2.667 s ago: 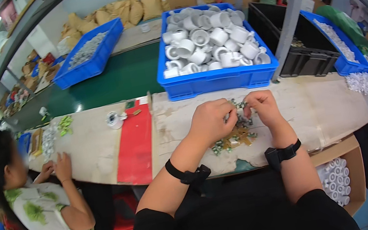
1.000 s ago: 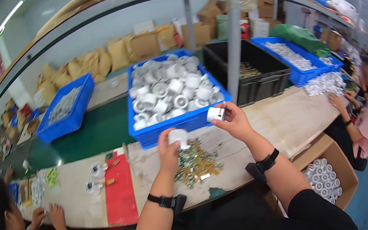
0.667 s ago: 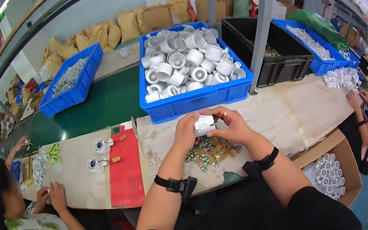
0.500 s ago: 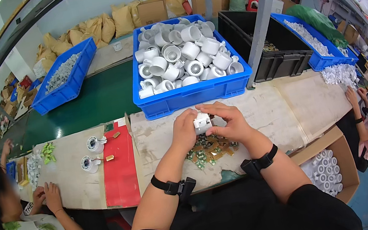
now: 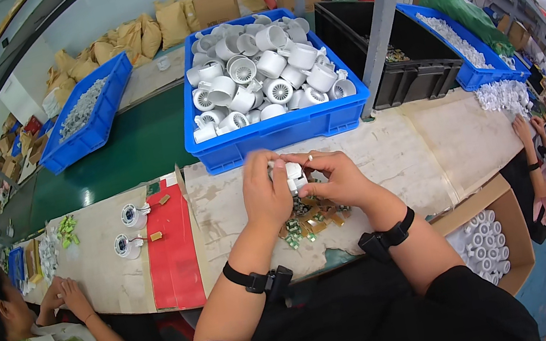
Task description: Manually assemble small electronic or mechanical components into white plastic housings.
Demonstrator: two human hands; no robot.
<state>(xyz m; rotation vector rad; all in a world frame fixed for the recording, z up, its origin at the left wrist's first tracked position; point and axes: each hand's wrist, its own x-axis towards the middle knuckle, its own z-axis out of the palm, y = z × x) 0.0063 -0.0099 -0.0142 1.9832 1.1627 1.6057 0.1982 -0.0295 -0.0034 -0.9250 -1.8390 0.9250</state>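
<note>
Between my hands, just above the worktable, is a white plastic housing. My left hand wraps round its left side, with the fingers slightly blurred. From the right, my right hand grips it with thumb and fingers. Most of the housing is covered by my fingers. Under it lies a heap of small green and brown circuit boards, partly hidden by my hands. Beyond my hands stands a blue bin piled with white cup-shaped housings.
Two round white parts with wires and small boards lie beside a red sheet. Right of me, a cardboard box holds white cylinders. A grey post rises before a black crate. People sit at both sides.
My left hand has turned, its fingers now raised and drawn up beside the housing. The housing has tilted in my grip. The view has shifted slightly.
</note>
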